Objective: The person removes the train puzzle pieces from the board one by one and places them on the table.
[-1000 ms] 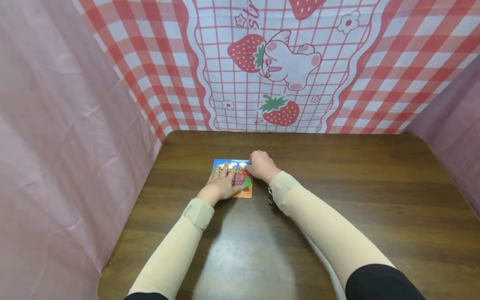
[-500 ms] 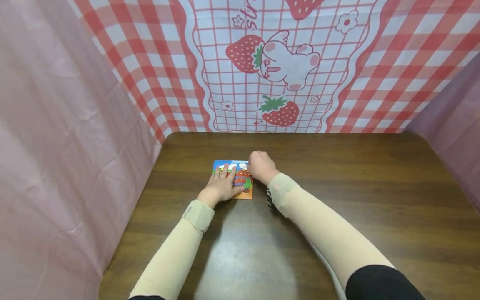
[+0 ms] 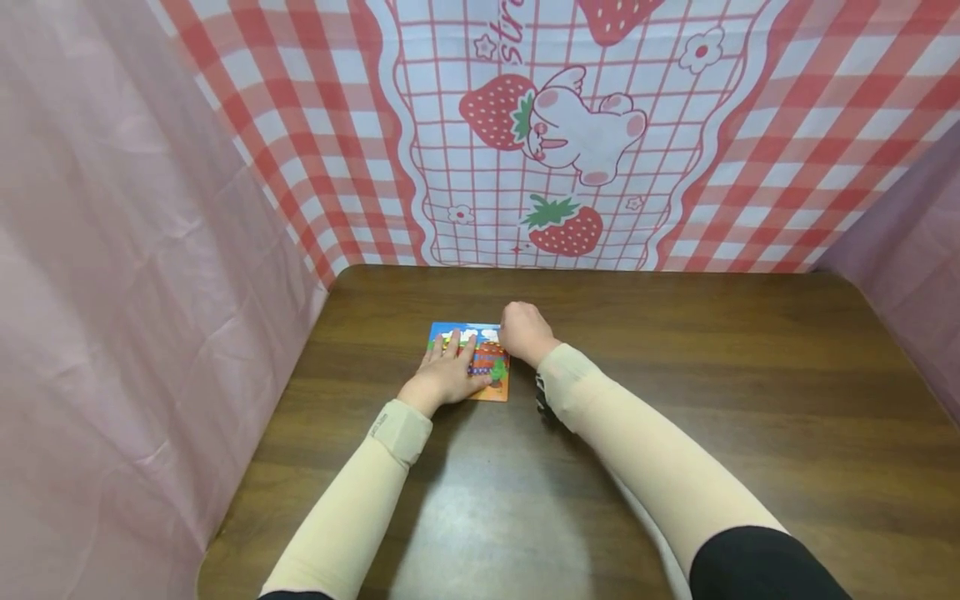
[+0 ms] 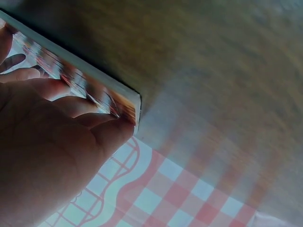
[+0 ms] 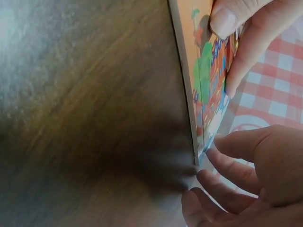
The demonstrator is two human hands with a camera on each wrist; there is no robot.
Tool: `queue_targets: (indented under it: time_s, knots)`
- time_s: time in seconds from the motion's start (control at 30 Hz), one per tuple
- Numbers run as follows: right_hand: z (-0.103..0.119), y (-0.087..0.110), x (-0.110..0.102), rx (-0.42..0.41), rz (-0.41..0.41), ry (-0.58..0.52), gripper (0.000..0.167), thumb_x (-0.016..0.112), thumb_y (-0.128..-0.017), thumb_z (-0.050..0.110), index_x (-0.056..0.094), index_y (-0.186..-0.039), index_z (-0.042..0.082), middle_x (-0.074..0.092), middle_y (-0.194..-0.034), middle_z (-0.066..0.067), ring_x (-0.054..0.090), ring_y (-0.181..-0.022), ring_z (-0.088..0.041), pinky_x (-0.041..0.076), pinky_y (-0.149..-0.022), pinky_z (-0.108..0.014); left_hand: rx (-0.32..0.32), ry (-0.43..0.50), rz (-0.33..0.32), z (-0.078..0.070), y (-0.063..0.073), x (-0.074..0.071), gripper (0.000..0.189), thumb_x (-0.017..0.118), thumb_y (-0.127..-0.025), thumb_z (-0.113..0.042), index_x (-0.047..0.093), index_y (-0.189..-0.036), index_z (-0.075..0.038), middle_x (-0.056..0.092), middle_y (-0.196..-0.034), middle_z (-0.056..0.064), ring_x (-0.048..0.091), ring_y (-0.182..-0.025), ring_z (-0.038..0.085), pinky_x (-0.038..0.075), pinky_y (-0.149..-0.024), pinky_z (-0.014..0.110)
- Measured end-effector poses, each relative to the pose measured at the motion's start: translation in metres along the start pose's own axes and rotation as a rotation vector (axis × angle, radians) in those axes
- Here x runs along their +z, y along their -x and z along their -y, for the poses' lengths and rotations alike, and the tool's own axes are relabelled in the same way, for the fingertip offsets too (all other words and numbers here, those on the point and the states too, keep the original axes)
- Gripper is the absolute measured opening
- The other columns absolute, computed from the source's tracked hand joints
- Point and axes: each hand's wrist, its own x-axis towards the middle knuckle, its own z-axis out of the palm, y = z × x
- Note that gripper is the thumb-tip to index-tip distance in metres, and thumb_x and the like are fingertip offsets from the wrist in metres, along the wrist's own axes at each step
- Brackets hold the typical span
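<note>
A small square picture puzzle board (image 3: pixel 497 388) lies flat on the table, with blue sky, white clouds and an orange lower edge. Thin seam lines cross its picture in the right wrist view. My left hand (image 3: pixel 442 377) rests spread over its left and middle part, covering much of the picture. In the left wrist view, the fingers reach across the board (image 4: pixel 127 101) inside its pale raised border. My right hand (image 3: pixel 525 333) is curled at the far right corner. Its thumb and forefinger meet at that corner of the board (image 5: pixel 202 85) in the right wrist view.
The brown wooden table (image 3: pixel 712 400) extends to the right and toward me. Behind it hangs a red-and-white checked cloth (image 3: pixel 330 142) with strawberries. A pink curtain (image 3: pixel 112 292) runs along the left side, and another curtain (image 3: pixel 900 208) hangs at the right.
The head view has shifted slightly. Both hands stay at the same places on the board, with the right hand's fingers curled a little closer at the corner.
</note>
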Motion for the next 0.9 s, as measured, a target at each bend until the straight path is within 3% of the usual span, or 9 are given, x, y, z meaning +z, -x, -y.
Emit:
queue_targets:
  time_s: [0.13,0.4,0.67,0.9]
  knots:
    - [-0.0024,0.0002,-0.002,-0.026,0.004,-0.002,0.028,0.062,-0.088,0.003,0.059,-0.061,0.008,0.06,-0.077,-0.009,0.058,-0.073,-0.026,0.052,-0.072,-0.041,0.001,-0.006,-0.001,-0.0009,-0.0001,0.0012,0.086,0.048,-0.102,-0.06,0.011,-0.165,-0.016,-0.001,-0.169,0.016,-0.003,-0.151,0.044,0.007,-0.12,0.053]
    - [-0.0026,0.0014,-0.0064,-0.017,0.021,-0.06,0.042,0.063,-0.088,0.005,0.045,-0.051,0.012,0.043,-0.051,0.001,0.046,-0.056,-0.02,0.045,-0.061,-0.037,0.001,0.001,-0.008,-0.0019,0.0004,0.0003,0.086,0.048,-0.102,-0.061,0.011,-0.165,-0.016,-0.002,-0.169,0.015,-0.003,-0.151,0.044,0.007,-0.12,0.053]
    - [-0.0013,0.0044,-0.0094,-0.024,0.004,-0.114,0.019,0.067,-0.09,0.008,0.067,-0.071,0.005,0.064,-0.07,-0.005,0.057,-0.066,-0.021,0.05,-0.066,-0.036,-0.012,-0.007,0.004,-0.0013,-0.0002,0.0008,0.086,0.046,-0.102,-0.062,0.008,-0.165,-0.017,-0.004,-0.168,0.015,-0.005,-0.151,0.043,0.006,-0.12,0.053]
    - [-0.0042,0.0063,-0.0055,-0.08,-0.086,-0.178,0.007,0.071,-0.087,0.006,0.073,-0.081,0.002,0.069,-0.082,-0.009,0.063,-0.076,-0.024,0.054,-0.073,-0.039,-0.009,0.003,0.008,-0.0018,0.0008,0.0002,0.086,0.046,-0.102,-0.061,0.007,-0.165,-0.018,-0.004,-0.168,0.015,-0.005,-0.151,0.043,0.006,-0.12,0.053]
